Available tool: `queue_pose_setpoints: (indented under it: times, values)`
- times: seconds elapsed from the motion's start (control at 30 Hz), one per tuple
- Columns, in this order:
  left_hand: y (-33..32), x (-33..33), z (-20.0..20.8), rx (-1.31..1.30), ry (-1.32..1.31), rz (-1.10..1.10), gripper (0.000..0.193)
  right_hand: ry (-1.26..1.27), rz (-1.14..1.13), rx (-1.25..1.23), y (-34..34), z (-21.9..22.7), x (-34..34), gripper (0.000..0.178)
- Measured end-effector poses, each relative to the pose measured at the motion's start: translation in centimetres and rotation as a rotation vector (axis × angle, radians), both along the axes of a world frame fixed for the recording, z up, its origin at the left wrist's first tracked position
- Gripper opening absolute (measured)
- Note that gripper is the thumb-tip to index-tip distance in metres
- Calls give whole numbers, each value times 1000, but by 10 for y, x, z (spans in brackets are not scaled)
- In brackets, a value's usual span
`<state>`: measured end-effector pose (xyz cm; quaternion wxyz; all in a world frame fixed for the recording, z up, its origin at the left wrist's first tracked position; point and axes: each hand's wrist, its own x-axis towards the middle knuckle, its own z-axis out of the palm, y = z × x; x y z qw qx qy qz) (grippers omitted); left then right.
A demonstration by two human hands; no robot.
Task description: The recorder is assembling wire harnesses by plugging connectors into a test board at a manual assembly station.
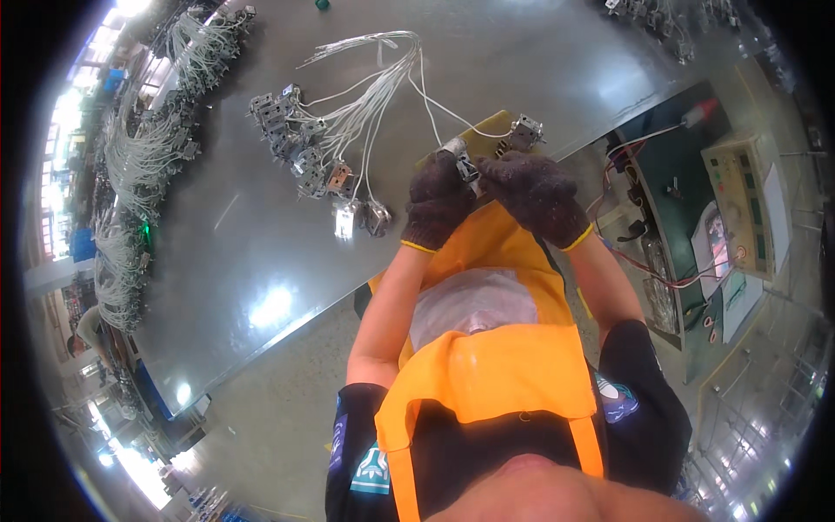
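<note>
Both my hands wear dark knitted gloves with yellow cuffs and meet at the near edge of a grey metal table. My left hand is closed round a small metal part with a white wire. Against that part press the bent fingers of my right hand; what they pinch, if anything, is hidden. Just beyond my right hand lies another small metal part on a white wire. A yellowish strip shows behind the gloves. To the left lies a bundle of white wires with several metal parts on their ends.
Along the table's left side lie heaps of similar wired parts, with more at the far right. On the right, a dark bench carries a beige instrument box, red and dark cables, and scissors.
</note>
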<state>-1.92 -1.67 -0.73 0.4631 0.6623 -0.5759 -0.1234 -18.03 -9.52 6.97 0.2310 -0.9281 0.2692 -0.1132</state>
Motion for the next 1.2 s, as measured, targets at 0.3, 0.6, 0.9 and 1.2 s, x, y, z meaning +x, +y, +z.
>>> queue_pose_setpoints:
  times: [0.3,0.6,0.9,1.2]
  values:
    - [-7,-4,17,81,-69,-65,41,82,-16,-207,9,6,11,16]
    - [24,-5,20,-114,-222,69,56,260,106,-204,5,16,14,26]
    - [108,77,-2,111,-732,249,35,-365,307,716,55,-49,32,61]
    - [74,32,21,11,-336,-67,41,-527,-8,743,-28,-79,12,44]
